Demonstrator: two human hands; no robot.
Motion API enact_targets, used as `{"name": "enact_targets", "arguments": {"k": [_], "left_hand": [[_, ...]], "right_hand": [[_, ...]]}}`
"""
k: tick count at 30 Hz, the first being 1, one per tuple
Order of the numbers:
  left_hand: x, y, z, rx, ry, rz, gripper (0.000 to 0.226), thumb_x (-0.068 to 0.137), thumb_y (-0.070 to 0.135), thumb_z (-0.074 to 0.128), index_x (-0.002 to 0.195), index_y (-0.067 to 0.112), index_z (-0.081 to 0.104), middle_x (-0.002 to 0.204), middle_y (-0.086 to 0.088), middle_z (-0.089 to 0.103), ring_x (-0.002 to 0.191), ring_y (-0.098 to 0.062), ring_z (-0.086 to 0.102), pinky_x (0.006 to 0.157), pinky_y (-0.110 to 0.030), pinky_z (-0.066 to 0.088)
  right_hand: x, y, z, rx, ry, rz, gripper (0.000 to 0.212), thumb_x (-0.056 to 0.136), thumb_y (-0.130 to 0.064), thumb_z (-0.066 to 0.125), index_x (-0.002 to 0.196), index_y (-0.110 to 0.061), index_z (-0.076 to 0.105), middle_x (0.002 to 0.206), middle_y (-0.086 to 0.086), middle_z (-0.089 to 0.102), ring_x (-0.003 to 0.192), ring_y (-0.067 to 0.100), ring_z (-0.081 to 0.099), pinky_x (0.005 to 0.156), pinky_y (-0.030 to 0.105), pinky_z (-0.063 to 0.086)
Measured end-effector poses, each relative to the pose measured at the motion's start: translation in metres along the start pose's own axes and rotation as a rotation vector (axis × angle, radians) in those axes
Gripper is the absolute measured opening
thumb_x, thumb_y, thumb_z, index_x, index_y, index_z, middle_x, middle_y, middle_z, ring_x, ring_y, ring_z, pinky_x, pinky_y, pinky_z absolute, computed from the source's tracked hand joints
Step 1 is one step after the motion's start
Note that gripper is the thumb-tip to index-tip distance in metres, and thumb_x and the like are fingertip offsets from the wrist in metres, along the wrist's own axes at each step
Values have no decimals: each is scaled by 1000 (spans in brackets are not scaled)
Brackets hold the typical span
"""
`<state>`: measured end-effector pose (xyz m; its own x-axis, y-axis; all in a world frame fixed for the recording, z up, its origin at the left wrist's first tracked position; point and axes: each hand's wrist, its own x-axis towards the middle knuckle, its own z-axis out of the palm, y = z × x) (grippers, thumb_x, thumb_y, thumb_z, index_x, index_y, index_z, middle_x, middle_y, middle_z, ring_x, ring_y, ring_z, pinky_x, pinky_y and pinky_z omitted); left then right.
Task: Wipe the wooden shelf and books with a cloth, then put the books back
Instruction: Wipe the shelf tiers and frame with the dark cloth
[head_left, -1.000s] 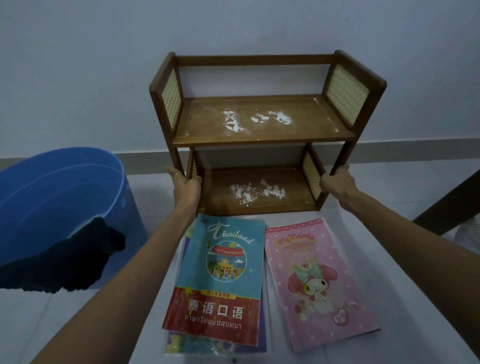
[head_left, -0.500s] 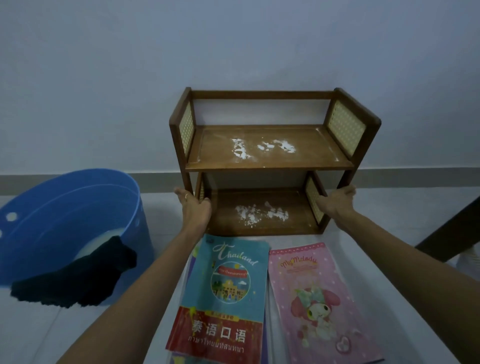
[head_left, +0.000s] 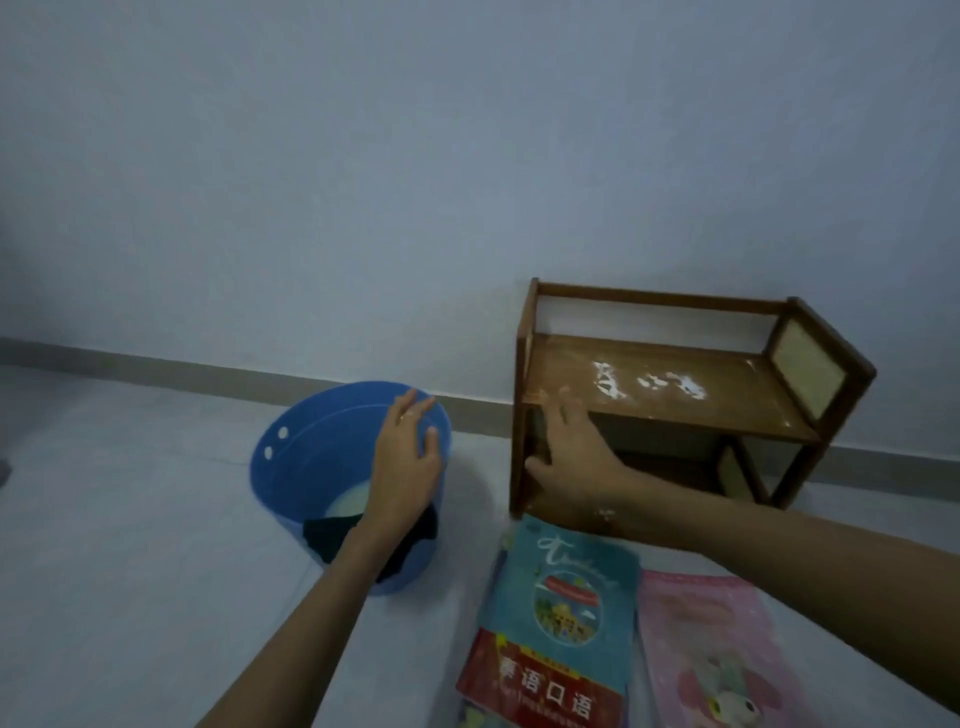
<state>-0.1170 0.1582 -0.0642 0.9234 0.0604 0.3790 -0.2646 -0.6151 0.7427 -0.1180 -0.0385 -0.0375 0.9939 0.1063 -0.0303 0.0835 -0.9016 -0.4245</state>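
Brown two-tier wooden shelf (head_left: 675, 405) against the wall, white powder on its upper board, right hand (head_left: 574, 457) spread flat on its left front, left hand (head_left: 405, 457) with loose fingers over a round blue plastic bucket (head_left: 291, 467), dark cloth (head_left: 332, 535) draped over its rim, teal and red book (head_left: 561, 623) and pink book (head_left: 717, 654) flat on the floor before the shelf.

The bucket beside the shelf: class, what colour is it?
Blue. The bucket shows best in the head view, the only one given.
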Motion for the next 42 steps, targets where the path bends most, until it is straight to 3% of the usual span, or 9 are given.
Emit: {"name": "enact_targets", "arguments": {"k": [5, 9, 15, 21, 27, 31, 35, 39, 42], "left_hand": [[-48, -92, -48, 256, 192, -123, 43, 98, 20, 39, 139, 8, 43, 152, -7, 29, 145, -23, 14, 118, -42, 5], [-71, -130, -52, 283, 172, -252, 65, 93, 43, 18, 147, 7, 25, 157, -4, 17, 146, -17, 3, 118, -37, -3], [-70, -133, -41, 192, 203, -276, 65, 94, 46, 14, 149, 14, 6, 155, 8, -5, 143, -3, -11, 116, -25, -12], [-65, -130, -34, 241, 227, -320, 66, 93, 43, 9, 149, 8, 2, 153, 6, -13, 141, -6, -13, 114, -25, -14], [-65, -131, -32, 292, 228, -337, 67, 93, 41, 9, 149, 3, 5, 159, -7, -2, 144, -13, -7, 115, -27, -11], [-64, -131, -32, 312, 210, -345, 68, 93, 42, 8, 149, 3, 6, 159, -7, -3, 147, -17, -4, 115, -29, -10], [-63, -126, -34, 294, 205, -389, 77, 90, 54, 4, 150, 6, 8, 159, -6, -2, 147, -15, -5, 117, -32, -10], [-51, -101, -39, 230, 269, -434, 85, 89, 61, -1, 146, 7, 30, 159, -11, 7, 147, -20, -4, 118, -42, -10], [-28, -71, -45, 149, 274, -363, 77, 93, 59, 6, 141, 11, 41, 157, -12, 16, 147, -21, 3, 118, -41, -5]], "right_hand": [[-1, -67, 61, -276, -196, -399, 87, 92, -39, 54, 152, -15, -5, 158, 9, -17, 146, 27, -13, 119, 44, 1], [4, -102, 107, -411, -233, -531, 85, 94, -39, 51, 151, -14, -7, 158, 8, -17, 146, 25, -15, 117, 44, -5], [14, -121, 145, -463, -199, -544, 76, 94, -35, 52, 150, -10, 7, 158, 15, 10, 146, 30, 3, 116, 53, 0], [20, -126, 153, -460, -132, -531, 47, 95, -29, 49, 135, -10, 34, 134, 15, 46, 133, 32, 34, 110, 54, 16], [19, -124, 150, -418, -118, -569, 33, 93, -22, 48, 123, -10, 42, 121, 14, 55, 118, 30, 46, 108, 49, 19], [21, -125, 145, -398, -184, -557, 30, 91, -14, 50, 120, -8, 45, 117, 14, 56, 119, 30, 46, 112, 55, 12], [23, -130, 140, -282, -237, -510, 20, 93, -13, 46, 112, -9, 49, 109, 12, 60, 113, 28, 51, 113, 60, 10], [28, -139, 115, 169, -178, -393, 19, 97, -17, 43, 106, -6, 55, 105, 13, 65, 99, 30, 58, 98, 49, 40], [30, -148, 77, 443, -93, -279, 24, 97, -16, 43, 110, -6, 60, 112, 12, 65, 103, 28, 58, 92, 39, 45]]}}
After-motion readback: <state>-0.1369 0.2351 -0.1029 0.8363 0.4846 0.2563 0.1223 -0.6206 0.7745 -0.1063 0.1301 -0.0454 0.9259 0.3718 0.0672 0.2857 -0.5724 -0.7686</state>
